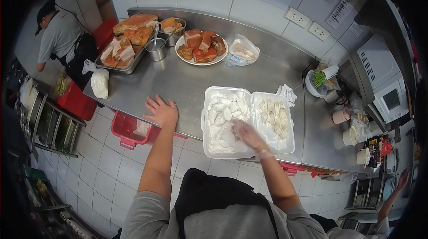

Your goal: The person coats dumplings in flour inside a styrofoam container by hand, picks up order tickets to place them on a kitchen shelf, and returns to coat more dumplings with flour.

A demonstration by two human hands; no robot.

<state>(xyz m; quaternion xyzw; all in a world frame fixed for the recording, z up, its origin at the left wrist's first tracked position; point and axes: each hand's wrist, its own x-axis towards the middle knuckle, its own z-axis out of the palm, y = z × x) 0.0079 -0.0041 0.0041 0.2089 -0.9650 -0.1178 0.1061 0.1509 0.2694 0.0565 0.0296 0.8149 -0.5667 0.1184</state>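
Note:
My left hand (162, 111) lies flat on the steel counter (191, 78) near its front edge, bare, with fingers spread and nothing in it. A clear plastic glove covers my right hand (247, 134), which is over the left compartment of an open white foam box (206, 118). Its fingertips touch the white powder (223, 138) there, and whether they grip a piece is hidden. Powder-coated pieces (228, 107) fill the upper part of that compartment. More coated pieces (274, 116) lie in the right compartment.
Behind stand a tray of cooked meat (129, 45), metal cups (156, 49), a plate of meat (203, 47) and a plastic bag (243, 50). A tied white bag (100, 83) sits left. A bowl with greens (314, 83) is right. One person (64, 38) bends at left; another's arm (394, 194) shows lower right.

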